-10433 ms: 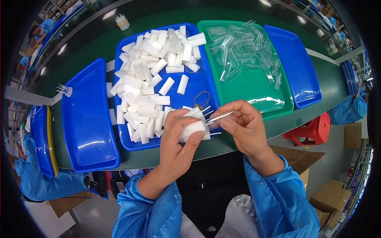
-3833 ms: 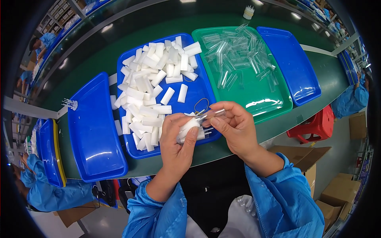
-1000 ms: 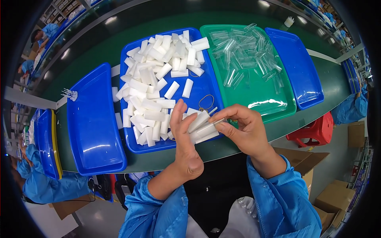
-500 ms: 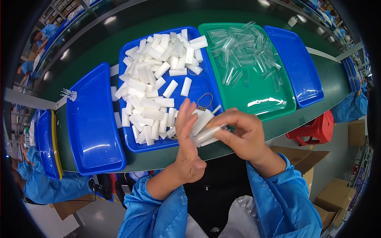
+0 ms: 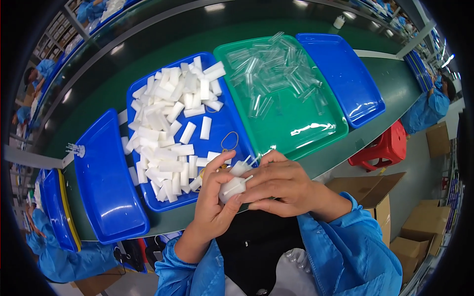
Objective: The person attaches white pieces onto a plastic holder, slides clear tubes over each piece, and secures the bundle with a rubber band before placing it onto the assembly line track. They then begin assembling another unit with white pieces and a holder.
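My left hand [image 5: 211, 209] is closed around a white plastic-looking piece [image 5: 232, 189] with a thin white stem sticking out. My right hand [image 5: 281, 187] has its fingers bent and pressed together against the stem side of that piece; its palm is hidden. Just beyond, between both hands, shows a second white piece [image 5: 240, 168] with thin stems; whether a hand holds it too I cannot make out. Both hands are at the near edge of a blue tray [image 5: 210, 122] heaped with white blocks [image 5: 163, 123]. A tan rubber band [image 5: 230, 141] lies beyond my fingers.
Right of that tray sits a green tray [image 5: 301, 116] of clear plastic tubes [image 5: 266, 69], then a blue tray [image 5: 353, 84]. Another blue tray [image 5: 108, 177] stands left, with small white stemmed parts [image 5: 75, 149] at its edge. A red stool [image 5: 382, 145] and cardboard boxes [image 5: 419, 227] are to the right.
My hands have come together and my left fingers have closed on a white piece. The clear tube in my right hand no longer shows. The whole view has shifted and tilted.
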Motion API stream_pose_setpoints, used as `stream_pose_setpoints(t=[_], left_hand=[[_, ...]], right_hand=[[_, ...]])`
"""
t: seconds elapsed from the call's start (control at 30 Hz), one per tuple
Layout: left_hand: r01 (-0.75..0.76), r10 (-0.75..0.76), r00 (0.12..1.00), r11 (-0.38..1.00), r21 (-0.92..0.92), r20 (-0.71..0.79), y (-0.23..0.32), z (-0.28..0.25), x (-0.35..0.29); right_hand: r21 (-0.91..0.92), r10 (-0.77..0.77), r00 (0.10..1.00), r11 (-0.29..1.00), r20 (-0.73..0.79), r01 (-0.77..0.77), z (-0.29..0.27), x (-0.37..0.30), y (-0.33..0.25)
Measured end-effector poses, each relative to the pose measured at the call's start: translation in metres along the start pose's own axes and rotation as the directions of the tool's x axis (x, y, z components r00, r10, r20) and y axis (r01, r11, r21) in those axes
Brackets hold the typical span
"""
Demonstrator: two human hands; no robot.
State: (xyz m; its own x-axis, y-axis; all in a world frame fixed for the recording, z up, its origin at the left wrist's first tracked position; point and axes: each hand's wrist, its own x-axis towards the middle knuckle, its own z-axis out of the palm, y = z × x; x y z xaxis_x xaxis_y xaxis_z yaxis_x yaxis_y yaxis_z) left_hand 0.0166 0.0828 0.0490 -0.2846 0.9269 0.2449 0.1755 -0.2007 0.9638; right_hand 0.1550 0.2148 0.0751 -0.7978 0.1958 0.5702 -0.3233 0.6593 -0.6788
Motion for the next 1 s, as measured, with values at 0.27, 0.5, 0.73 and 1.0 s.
stream_pose_setpoints(t=[0.27,0.5,0.73,1.0], left_hand=[[0.017,-0.016,0.994,1.000,0.012,-0.111,-0.002,0.002,0.001],[0.003,0.018,0.989,0.991,0.134,-0.150,-0.004,0.005,0.002],[-0.010,0.057,0.970,0.980,0.196,-0.238,-0.003,0.001,0.005],[0.008,0.040,0.968,0.981,0.192,-0.247,-0.002,0.001,0.003]], right_hand=[[-0.280,0.423,0.832,0.802,-0.359,-0.528,-0.063,0.023,0.047],[-0.808,0.607,0.790,0.422,-0.085,-0.411,-0.072,0.036,0.085],[-0.906,0.622,0.780,0.364,0.065,-0.214,-0.061,0.029,0.075],[-0.813,0.522,0.853,0.496,-0.002,-0.305,-0.069,0.001,0.077]])
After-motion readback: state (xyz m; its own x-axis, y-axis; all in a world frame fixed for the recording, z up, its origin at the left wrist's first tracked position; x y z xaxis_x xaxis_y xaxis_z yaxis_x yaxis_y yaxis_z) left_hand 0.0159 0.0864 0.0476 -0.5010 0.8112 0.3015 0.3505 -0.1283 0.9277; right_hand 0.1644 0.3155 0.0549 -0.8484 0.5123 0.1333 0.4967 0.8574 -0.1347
